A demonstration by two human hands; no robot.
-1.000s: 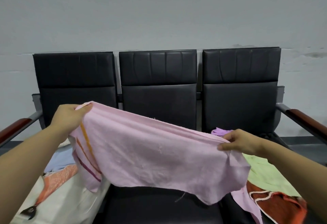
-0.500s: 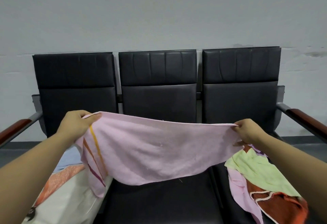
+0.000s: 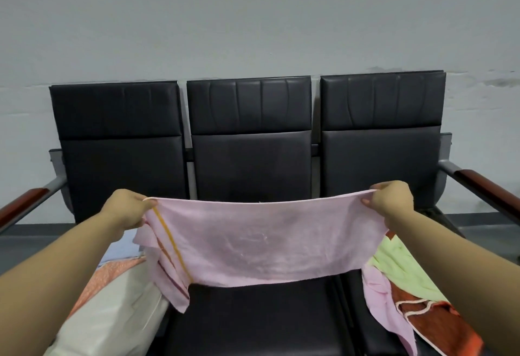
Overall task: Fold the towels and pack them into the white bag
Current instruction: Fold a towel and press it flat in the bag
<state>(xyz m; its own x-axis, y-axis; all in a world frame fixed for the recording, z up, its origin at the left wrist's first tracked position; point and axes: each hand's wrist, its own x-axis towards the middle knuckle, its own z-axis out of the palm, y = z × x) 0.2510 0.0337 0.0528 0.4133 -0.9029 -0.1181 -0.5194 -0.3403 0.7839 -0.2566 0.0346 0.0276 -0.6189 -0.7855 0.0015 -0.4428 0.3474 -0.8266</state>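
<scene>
Below the left hand (image 3: 127,209) lies the white bag (image 3: 112,310), with orange and blue cloth at its mouth. That hand pinches 1 top corner of the pink towel (image 3: 264,240), which hangs stretched across above the middle black seat (image 3: 253,319). The right hand (image 3: 391,200) pinches the other corner; under it sit green (image 3: 399,268) and red towels (image 3: 433,324)

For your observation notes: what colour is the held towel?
Pink towel, yellow and maroon stripes; head view.

Pink towel (image 3: 264,240) stretched between left hand (image 3: 126,209) and right hand (image 3: 391,200), above black bench (image 3: 250,324); white bag (image 3: 112,310) left of bench centre.
</scene>
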